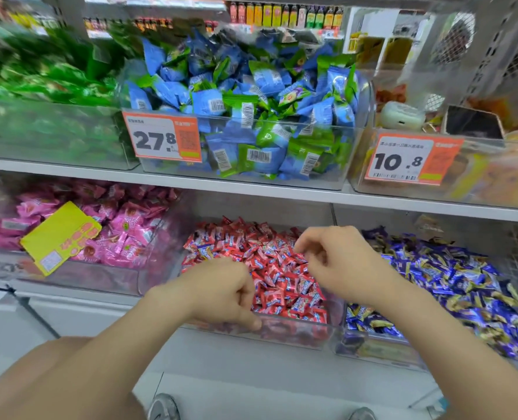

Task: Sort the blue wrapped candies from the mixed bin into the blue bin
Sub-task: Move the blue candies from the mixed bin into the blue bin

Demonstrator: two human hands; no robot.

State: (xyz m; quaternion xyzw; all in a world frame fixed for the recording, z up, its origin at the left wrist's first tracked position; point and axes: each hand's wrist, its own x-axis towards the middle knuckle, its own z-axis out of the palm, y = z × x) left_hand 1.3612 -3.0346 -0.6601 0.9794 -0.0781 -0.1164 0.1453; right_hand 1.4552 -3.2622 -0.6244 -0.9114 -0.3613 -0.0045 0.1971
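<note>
A clear bin of mostly red wrapped candies sits on the lower shelf in the middle; a blue-wrapped candy lies among them at the left. To its right stands the bin of blue and gold wrapped candies. My left hand hovers over the red bin's front left, fingers curled shut; whether it holds anything is hidden. Over the bin's right side, my right hand has its fingers bent and pinched downward just above the candies, nothing visibly in them.
On the upper shelf are a bin of blue and green packets with a 27.8 price tag, a green-candy bin and a bin tagged 10.8. Pink candies with a yellow card sit lower left. Shoes show below.
</note>
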